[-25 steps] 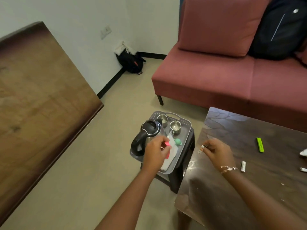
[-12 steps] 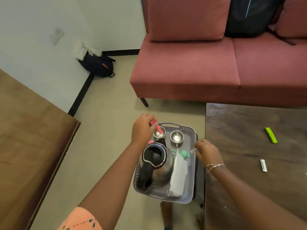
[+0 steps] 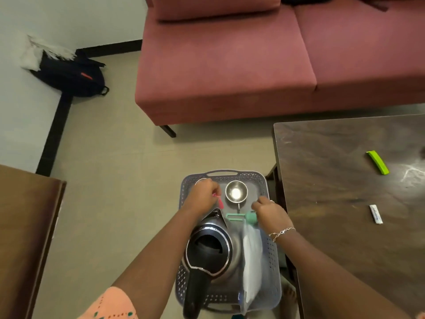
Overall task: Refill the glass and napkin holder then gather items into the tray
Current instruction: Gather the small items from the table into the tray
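Head view: the gathering step is judged in hand, a pink stick (image 3: 220,202) being pinched in the left hand (image 3: 202,196) and something small, not identifiable, in the closed right hand (image 3: 268,214), both over the grey tray (image 3: 273,268); release onto bare tray floor is called for next.
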The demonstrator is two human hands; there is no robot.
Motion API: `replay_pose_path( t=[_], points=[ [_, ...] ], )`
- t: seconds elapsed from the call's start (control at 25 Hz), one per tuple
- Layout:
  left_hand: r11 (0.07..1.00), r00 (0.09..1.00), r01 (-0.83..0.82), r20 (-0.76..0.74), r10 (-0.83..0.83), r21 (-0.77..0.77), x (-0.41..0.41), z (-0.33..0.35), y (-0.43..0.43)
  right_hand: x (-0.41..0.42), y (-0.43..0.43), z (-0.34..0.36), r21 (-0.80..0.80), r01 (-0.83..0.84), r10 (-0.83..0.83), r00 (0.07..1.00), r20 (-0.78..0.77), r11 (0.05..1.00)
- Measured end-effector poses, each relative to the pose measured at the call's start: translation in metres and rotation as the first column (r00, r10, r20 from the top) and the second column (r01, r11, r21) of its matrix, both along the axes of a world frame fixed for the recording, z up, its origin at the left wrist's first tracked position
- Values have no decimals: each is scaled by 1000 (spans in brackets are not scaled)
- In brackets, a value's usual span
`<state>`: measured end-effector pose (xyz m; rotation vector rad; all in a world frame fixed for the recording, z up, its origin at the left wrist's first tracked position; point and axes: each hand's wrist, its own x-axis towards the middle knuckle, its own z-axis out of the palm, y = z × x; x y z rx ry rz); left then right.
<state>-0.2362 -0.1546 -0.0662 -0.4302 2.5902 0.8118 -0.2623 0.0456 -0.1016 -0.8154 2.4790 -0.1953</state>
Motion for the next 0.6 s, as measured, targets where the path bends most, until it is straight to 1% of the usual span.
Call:
replay_pose_path(
  t=[0.16,0.36,0.48,0.6],
  points=[
    [992,980,125,162,-118,-31,-12,-21,1,-4,-10,-13,53,-72,72,997,5,996],
    [979,941,201,280,-189,-18,-16,-29,6,-3,-8,-19,42,-91,91,996,7,995],
    [986,941,167,294,-166,21,-11,-27,5,-1,-5,-22,65,-90,91,996,-14,994],
    [995,971,59,226,-76,79,-5,-19,2,-1,-2,-26,61,-65,68,997,-45,996]
  ],
)
